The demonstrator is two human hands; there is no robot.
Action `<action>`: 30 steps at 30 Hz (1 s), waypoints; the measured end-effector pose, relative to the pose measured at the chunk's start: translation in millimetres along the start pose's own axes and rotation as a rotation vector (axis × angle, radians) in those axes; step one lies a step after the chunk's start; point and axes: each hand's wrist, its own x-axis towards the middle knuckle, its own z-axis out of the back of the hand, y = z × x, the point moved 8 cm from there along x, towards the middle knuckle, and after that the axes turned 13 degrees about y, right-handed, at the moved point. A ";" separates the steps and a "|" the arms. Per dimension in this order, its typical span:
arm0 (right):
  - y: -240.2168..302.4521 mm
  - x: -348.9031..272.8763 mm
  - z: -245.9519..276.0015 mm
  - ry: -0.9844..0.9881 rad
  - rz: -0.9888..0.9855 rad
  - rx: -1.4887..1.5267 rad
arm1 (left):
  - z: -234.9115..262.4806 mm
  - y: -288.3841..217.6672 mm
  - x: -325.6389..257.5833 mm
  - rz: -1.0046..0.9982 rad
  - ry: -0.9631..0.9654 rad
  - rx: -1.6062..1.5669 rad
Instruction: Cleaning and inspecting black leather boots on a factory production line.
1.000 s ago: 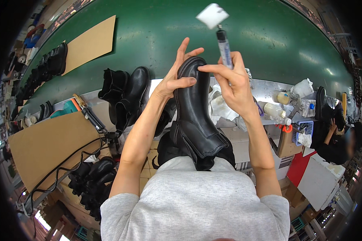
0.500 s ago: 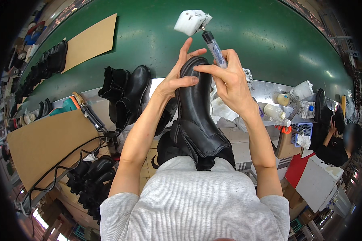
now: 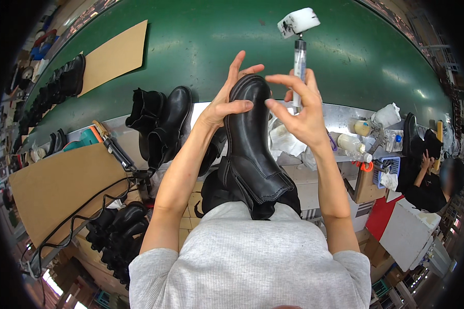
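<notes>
A black leather ankle boot [image 3: 250,134] stands out from my body, toe pointing away and its shaft against my grey shirt. My left hand [image 3: 226,98] grips the toe end, thumb on the upper and fingers round the far side. In my right hand [image 3: 301,110] is a sponge applicator [image 3: 299,54]: a clear barrel with a black collar, a thin metal tip and a white foam block [image 3: 299,22] with black stains. The back fingers clasp the barrel; thumb and index finger are spread beside the boot's toe. The applicator's lower end is hidden by the hand.
Black boots [image 3: 165,123] stand left of me, with more boots [image 3: 121,226] below. A cardboard sheet [image 3: 116,56] lies on the green table [image 3: 201,36]. At right are a plastic bottle [image 3: 351,144], white cloth [image 3: 283,139] and blue basket [image 3: 389,172]. Another person [image 3: 428,183] sits far right.
My right hand has moved right, off the boot's toe, and the applicator has swung right and more upright, taking the foam along. My left hand and the boot have barely moved.
</notes>
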 end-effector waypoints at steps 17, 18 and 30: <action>-74.6 -14.5 53.5 -0.418 -0.404 0.264 | 2.4 -11.2 -5.4 -0.065 0.006 -0.096; -88.1 -31.0 67.5 -0.424 -0.398 0.092 | 8.1 -9.8 -6.6 -0.100 0.025 -0.109; -98.6 -123.2 41.7 -0.271 -0.466 -1.119 | 2.3 -7.3 -3.5 -0.210 0.016 -0.280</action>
